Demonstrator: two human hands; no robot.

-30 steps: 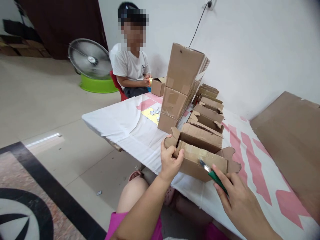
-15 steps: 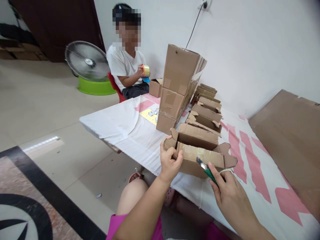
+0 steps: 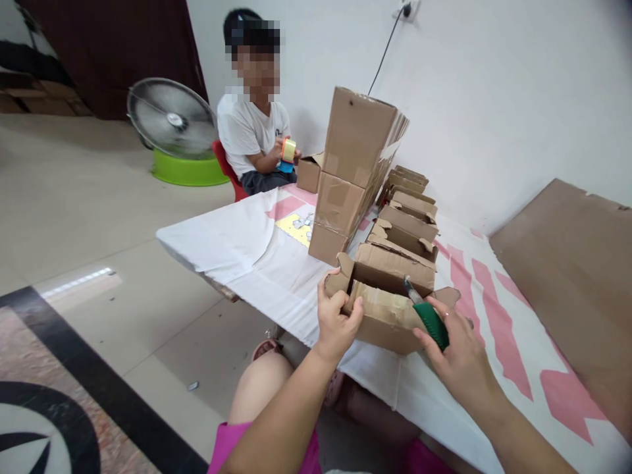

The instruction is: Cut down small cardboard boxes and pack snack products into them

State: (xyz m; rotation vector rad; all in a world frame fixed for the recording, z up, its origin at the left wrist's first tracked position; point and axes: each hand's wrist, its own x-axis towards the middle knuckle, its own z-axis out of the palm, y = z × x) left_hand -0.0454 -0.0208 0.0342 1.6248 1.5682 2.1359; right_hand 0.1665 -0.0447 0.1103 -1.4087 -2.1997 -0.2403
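Note:
An open cardboard box (image 3: 380,332) rests near the table's front edge, its flaps raised and tape across the near flap. My left hand (image 3: 338,309) grips its left end, fingers wrapped round the corner and thumb on the near flap. In my right hand (image 3: 459,345) is a green-handled utility knife (image 3: 430,322), its blade pointing up and away over the box's opening. The right hand is at the box's right end, partly covering the flap there. Whether those fingers also touch the cardboard I cannot tell.
Several open boxes (image 3: 407,224) stand in a row behind. Left of them rises a stack of closed boxes (image 3: 353,138). A seated person (image 3: 254,131) across the table (image 3: 222,230) holds a tape dispenser (image 3: 288,155). A large cardboard sheet (image 3: 567,263) leans at the right; a fan (image 3: 172,118) stands on the floor.
My right hand has moved the knife up and right, from the taped near flap to above the opening. My left hand keeps its grip. The other person's tape dispenser has lowered slightly.

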